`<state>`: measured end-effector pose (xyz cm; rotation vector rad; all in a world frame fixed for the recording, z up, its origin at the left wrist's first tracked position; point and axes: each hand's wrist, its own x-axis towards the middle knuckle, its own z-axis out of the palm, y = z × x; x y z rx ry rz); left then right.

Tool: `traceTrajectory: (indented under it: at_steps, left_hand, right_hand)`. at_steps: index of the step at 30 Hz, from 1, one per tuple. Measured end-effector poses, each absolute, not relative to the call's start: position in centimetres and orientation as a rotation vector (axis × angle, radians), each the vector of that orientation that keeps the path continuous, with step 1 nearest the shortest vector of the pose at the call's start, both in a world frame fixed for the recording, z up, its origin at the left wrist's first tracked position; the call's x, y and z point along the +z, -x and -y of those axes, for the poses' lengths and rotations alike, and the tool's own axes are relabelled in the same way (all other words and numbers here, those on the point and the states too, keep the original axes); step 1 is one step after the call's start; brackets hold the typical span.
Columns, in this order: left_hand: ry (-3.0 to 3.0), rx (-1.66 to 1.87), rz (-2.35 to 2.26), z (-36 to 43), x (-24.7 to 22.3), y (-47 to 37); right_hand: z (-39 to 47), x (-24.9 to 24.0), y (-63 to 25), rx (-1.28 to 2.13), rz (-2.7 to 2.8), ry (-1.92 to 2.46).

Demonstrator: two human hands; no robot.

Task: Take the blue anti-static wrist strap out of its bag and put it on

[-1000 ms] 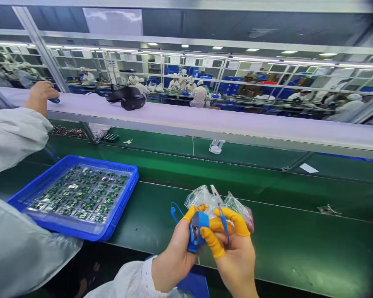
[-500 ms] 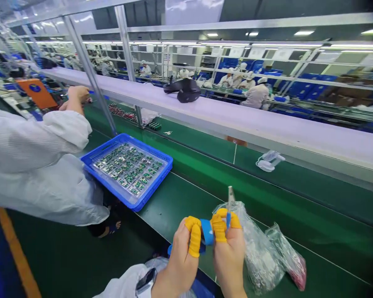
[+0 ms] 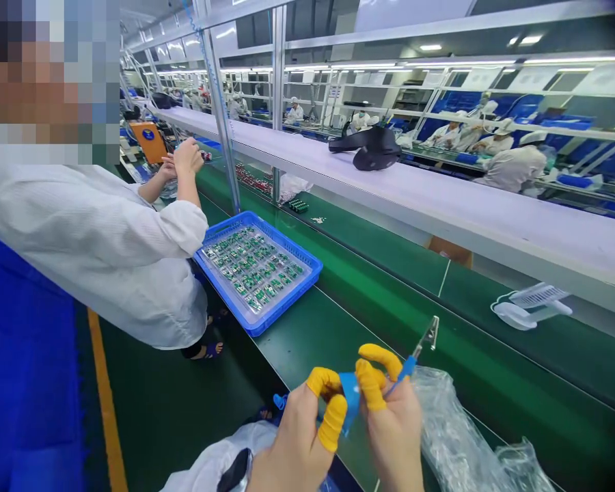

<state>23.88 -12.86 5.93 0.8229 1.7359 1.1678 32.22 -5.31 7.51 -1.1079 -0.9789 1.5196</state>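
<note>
- The left hand (image 3: pixel 300 444) and right hand (image 3: pixel 392 427), fingertips capped in yellow rubber, pinched a blue wrist strap (image 3: pixel 350 400) between them; its metal alligator clip (image 3: pixel 429 335) stuck out upward.
- Crumpled clear plastic bags (image 3: pixel 456 437) ran off the lower edge.
- Beyond, a blue plastic tray (image 3: pixel 259 270) sat on the green conveyor belt (image 3: pixel 369 273) beside a co-worker's white sleeve (image 3: pixel 107 239).

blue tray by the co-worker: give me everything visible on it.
The blue tray is a shallow rectangular plastic crate with perforated walls and a raised rim. It lies flat on the green conveyor belt, turned at an angle to the belt's edge, its near corner by the co-worker's sleeve. Inside are rows of small green circuit boards, packed close, apparently on a clear liner. No hand touches it; both of the wearer's hands are well clear.
</note>
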Motion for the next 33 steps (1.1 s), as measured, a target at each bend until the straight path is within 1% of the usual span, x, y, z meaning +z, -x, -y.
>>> traceTrajectory:
  at_steps: [3,6,8,12,16,20,22,24,26,29,33]
  left_hand:
    - [-0.632,1.363,-1.463,11.6,5.3,-23.8]
    - [-0.452,1.439,-1.148,10.0,4.4,-23.6]
    - [-0.402,1.452,-1.092,9.4,3.7,-23.8]
    - [-0.546,1.491,-1.127,9.7,2.7,-24.6]
    - [-0.654,1.515,-1.169,10.4,3.7,-25.4]
    - [-0.671,1.49,-1.143,10.6,6.0,-26.1]
    - [-0.707,1.467,-1.123,10.7,6.7,-26.3]
    - [-0.784,1.423,-1.146,10.9,7.0,-26.2]
    - [-0.878,1.377,-1.231,11.0,7.0,-26.0]
    - [-0.998,1.361,-1.396,10.7,6.7,-25.3]
    - [-1.06,1.396,-1.519,9.4,6.1,-24.5]
  right_hand:
    - [4.8,7.8,-31.8,1.605,0.974,1.102]
    - [3.8,6.9,-32.2,1.638,0.927,1.111]
    - [3.0,5.7,-33.1,1.653,0.915,1.145]
    - [2.8,4.1,-34.7,1.631,0.927,1.196]
    - [5.3,5.1,-34.7,1.444,0.986,1.148]
    - [7.7,6.3,-35.0,1.131,1.021,1.209]
    - [8.0,6.6,-35.8,0.963,1.053,1.239]
    - [7.5,7.0,-36.7,0.871,1.13,1.24]
    - [6.8,7.5,-37.1,0.933,1.276,1.192]
    - [6.0,8.2,-36.4,1.184,1.402,1.108]
    - [6.1,8.2,-33.9,1.41,1.217,1.113]
